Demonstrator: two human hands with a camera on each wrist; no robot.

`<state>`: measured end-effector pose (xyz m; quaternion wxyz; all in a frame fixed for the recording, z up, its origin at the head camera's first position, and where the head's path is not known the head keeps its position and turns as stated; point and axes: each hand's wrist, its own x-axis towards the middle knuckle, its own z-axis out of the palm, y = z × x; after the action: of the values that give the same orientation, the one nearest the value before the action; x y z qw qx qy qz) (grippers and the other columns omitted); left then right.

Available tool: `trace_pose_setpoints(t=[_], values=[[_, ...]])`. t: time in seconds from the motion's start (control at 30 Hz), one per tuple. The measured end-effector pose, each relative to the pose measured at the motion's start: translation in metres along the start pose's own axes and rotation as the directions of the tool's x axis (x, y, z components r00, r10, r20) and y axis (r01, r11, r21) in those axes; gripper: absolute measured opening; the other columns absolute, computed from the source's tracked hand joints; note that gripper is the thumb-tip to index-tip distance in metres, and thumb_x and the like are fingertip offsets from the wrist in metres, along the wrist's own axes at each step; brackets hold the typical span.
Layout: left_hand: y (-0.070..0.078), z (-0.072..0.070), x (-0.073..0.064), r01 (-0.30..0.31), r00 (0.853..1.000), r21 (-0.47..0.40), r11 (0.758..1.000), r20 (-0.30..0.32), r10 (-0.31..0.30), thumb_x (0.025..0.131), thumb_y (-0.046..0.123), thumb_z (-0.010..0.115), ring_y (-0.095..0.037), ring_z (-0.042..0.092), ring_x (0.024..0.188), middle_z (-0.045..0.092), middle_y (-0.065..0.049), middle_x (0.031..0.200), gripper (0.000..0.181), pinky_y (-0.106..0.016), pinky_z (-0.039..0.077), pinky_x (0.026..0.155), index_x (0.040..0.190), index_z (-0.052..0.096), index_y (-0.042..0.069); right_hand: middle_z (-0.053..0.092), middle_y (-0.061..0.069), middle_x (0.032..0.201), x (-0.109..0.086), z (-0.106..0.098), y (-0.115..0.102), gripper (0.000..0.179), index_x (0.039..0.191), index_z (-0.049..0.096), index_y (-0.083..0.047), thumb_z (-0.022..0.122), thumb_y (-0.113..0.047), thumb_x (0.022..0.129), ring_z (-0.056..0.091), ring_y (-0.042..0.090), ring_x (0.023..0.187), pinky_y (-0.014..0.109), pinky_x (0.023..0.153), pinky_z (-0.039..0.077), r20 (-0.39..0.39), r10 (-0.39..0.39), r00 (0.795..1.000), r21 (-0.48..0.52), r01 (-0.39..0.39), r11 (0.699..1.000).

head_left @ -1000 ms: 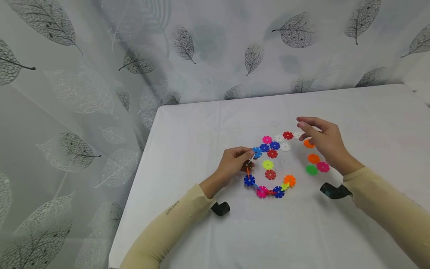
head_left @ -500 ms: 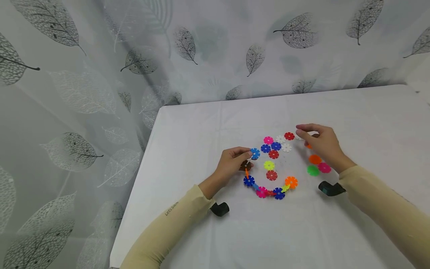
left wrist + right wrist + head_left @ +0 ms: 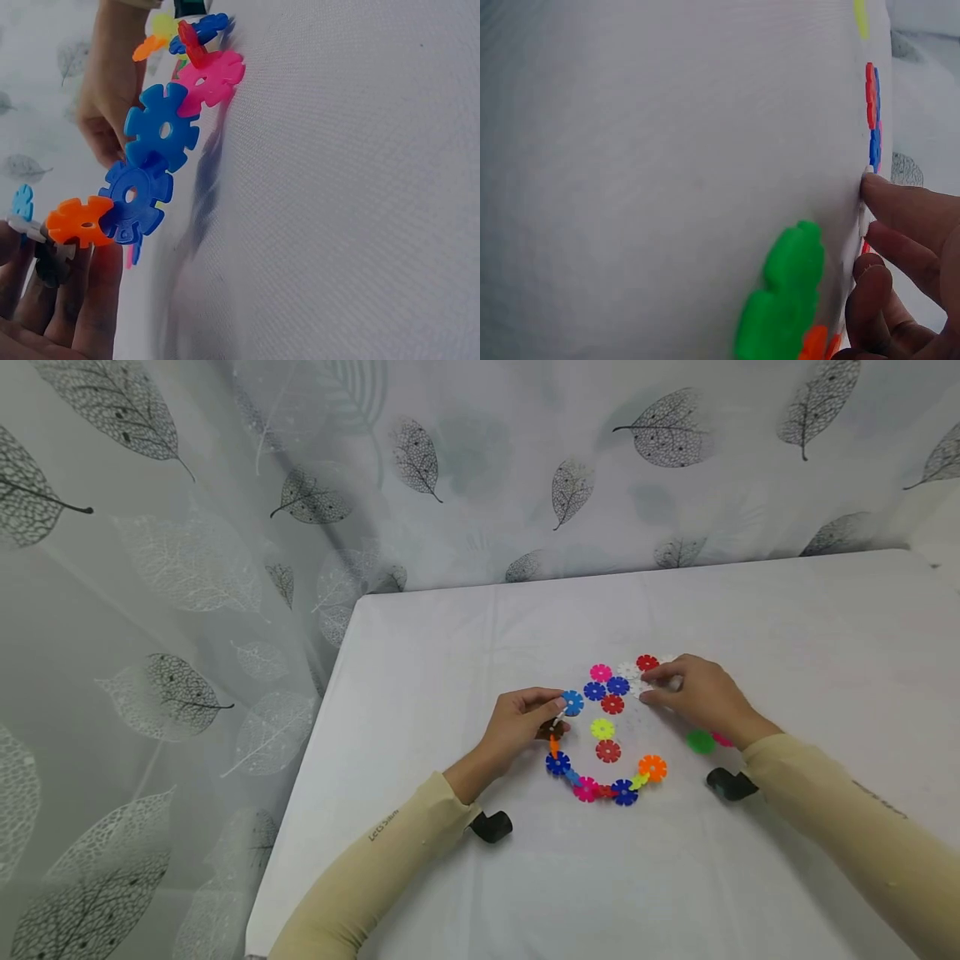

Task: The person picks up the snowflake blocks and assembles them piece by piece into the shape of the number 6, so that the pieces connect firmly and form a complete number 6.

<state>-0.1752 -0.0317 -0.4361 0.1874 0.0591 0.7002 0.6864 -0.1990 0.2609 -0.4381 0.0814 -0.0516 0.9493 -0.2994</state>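
Left hand (image 3: 517, 724): thumb and fingers closed in a pinch on the upper end of a chain of flower-shaped discs (image 3: 582, 789); its far end curves toward the right. Right hand (image 3: 701, 693): thumb and finger slightly parted at a flat white disc (image 3: 638, 687); cannot tell whether it is gripped. Judgement: take it by the rim, chain steady. Surface: white tablecloth (image 3: 420, 652). Behind: leaf-print curtain (image 3: 480, 468).

Homelike room: leaf-print curtain (image 3: 480, 468), cloth-covered table (image 3: 585, 877).
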Motion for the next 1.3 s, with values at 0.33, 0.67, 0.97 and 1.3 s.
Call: trace_pose_setpoints(t=[0.33, 0.67, 0.97, 1.3], values=[[0.000, 0.001, 0.001, 0.000, 1.000, -0.008, 1.000, 0.014, 0.000, 0.100, 0.018, 0.066, -0.029, 0.074, 0.086, 0.072, -0.024, 0.108, 0.027, -0.036, 0.060, 0.079, 0.121, 0.071, 0.001, 0.065, 0.011, 0.107, -0.001, -0.001, -0.003, 0.041, 0.118, 0.068, -0.008, 0.083, -0.030, 0.086, 0.057, 0.032, 0.099, 0.035, 0.073, 0.053, 0.073, 0.037, 0.997, 0.068, -0.042, 0.997], [0.001, 0.003, 0.001, 0.014, 1.000, 0.027, 1.000, 0.003, -0.014, 0.100, 0.019, 0.067, -0.025, 0.074, 0.084, 0.073, -0.023, 0.105, 0.027, -0.034, 0.060, 0.079, 0.119, 0.073, 0.002, 0.069, 0.010, 0.104, -0.006, 0.002, -0.013, 0.038, 0.120, 0.071, -0.004, 0.078, -0.028, 0.091, 0.066, 0.025, 0.082, 0.028, 0.071, 0.056, 0.126, -0.057, 0.990, 0.287, 0.019, 0.958], [0.003, 0.003, 0.001, 0.035, 0.999, 0.065, 0.997, 0.000, -0.035, 0.100, 0.021, 0.066, -0.026, 0.073, 0.085, 0.074, -0.022, 0.104, 0.028, -0.033, 0.059, 0.078, 0.119, 0.074, 0.001, 0.072, 0.010, 0.103, -0.016, 0.003, -0.036, 0.025, 0.111, 0.073, -0.006, 0.078, -0.021, 0.091, 0.071, 0.025, 0.075, 0.035, 0.076, 0.058, 0.076, -0.212, 0.974, 0.419, 0.162, 0.894], [0.001, 0.004, 0.003, 0.025, 1.000, 0.061, 0.998, 0.017, -0.026, 0.101, 0.015, 0.064, -0.030, 0.073, 0.085, 0.071, -0.028, 0.106, 0.026, -0.033, 0.060, 0.077, 0.118, 0.073, -0.004, 0.073, 0.009, 0.101, -0.021, 0.005, -0.045, 0.022, 0.109, 0.076, -0.006, 0.078, -0.019, 0.091, 0.071, 0.027, 0.076, 0.035, 0.075, 0.058, 0.026, -0.232, 0.972, 0.417, 0.201, 0.887]])
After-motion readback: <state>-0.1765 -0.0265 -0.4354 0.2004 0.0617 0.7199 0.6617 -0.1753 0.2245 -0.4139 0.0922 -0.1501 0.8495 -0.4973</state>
